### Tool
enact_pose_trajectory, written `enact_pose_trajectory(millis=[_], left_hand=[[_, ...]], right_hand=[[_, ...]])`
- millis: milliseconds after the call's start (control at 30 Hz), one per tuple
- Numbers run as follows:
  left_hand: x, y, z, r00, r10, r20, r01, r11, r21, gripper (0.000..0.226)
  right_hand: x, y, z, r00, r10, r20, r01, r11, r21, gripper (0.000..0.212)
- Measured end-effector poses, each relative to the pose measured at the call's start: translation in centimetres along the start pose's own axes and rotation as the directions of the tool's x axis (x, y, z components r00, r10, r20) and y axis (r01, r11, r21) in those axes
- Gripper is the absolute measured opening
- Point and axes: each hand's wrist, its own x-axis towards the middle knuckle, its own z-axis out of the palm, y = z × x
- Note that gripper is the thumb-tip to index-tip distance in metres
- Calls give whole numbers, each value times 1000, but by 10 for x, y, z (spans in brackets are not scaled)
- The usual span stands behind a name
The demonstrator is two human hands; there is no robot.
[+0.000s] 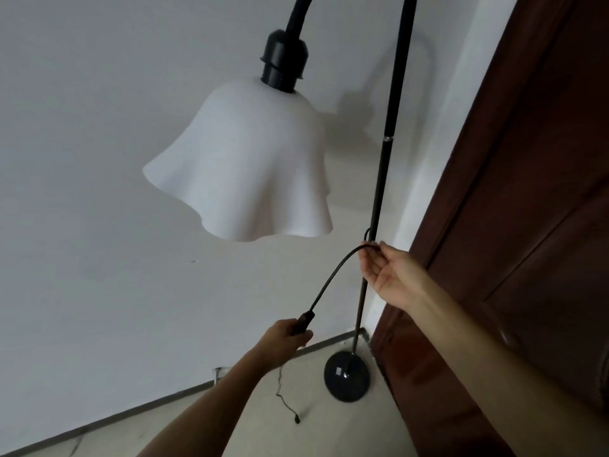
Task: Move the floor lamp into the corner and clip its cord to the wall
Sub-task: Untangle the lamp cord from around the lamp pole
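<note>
The floor lamp stands in the corner: a black pole (pixel 385 166), a round black base (pixel 346 377) on the floor and a wavy white shade (pixel 244 163) hanging from a curved neck. A black cord (pixel 333 275) arcs from the pole down to an inline switch. My left hand (pixel 290 341) is shut on that switch. My right hand (pixel 389 272) pinches the cord's upper end against the pole, palm up. The cord's loose tail (pixel 286 400) lies on the floor.
A white wall (pixel 99 192) fills the left. A dark brown wooden door (pixel 534 225) stands on the right, close to the pole. Pale floor tiles (pixel 230 423) run along a grey skirting line below. A small metal fitting (pixel 217 374) sits at the wall's foot.
</note>
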Motion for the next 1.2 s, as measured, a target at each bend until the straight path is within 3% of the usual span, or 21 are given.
enact_pose_trajectory(millis=[100, 167, 233, 300, 367, 500, 633, 733, 833, 900, 967, 1067, 1200], left_hand=[[-9, -6, -14, 1000, -6, -18, 7, 1000, 19, 33], [-15, -7, -22, 996, 5, -84, 0, 998, 56, 39], [-21, -4, -30, 988, 61, -141, -47, 994, 101, 40], [-26, 2, -38, 972, 169, -162, -130, 966, 225, 40], [-30, 11, -45, 957, 249, -145, -184, 915, 360, 39], [-35, 23, -49, 942, 323, -90, -242, 841, 484, 37], [-39, 27, -53, 935, 340, -100, -266, 860, 436, 41], [-42, 23, -58, 937, 332, -110, -276, 895, 350, 41], [-45, 14, -62, 946, 296, -132, -244, 917, 315, 39], [-45, 4, -64, 957, 249, -150, -203, 941, 269, 38], [-45, -6, -65, 970, 185, -156, -151, 967, 206, 37], [-45, -21, -64, 981, 117, -153, -95, 986, 140, 37], [-43, -33, -69, 985, 68, -156, -54, 994, 92, 44]], right_hand=[[-3, -19, -10, 991, -84, -105, 93, 992, 89, 29], [-5, -17, -21, 989, -89, -116, 91, 996, 9, 40], [-5, -1, -36, 986, -98, -133, 55, 954, -293, 53], [-8, 25, -46, 986, -118, -115, 22, 787, -617, 50], [-12, 50, -45, 996, -77, -44, 18, 660, -751, 41], [-16, 81, -21, 985, -115, 129, 172, 600, -781, 29], [-14, 91, 3, 957, -223, 187, 283, 557, -781, 27], [-15, 80, 12, 960, -256, 110, 262, 695, -669, 28], [-17, 46, 22, 967, -254, -7, 228, 880, -417, 33], [-17, 20, 28, 967, -249, -59, 230, 946, -229, 37], [-20, -6, 33, 963, -252, -95, 247, 967, -59, 36], [-26, -41, 33, 966, -254, -53, 260, 949, 178, 14], [-19, -63, 12, 955, -289, -71, 297, 924, 242, 7]])
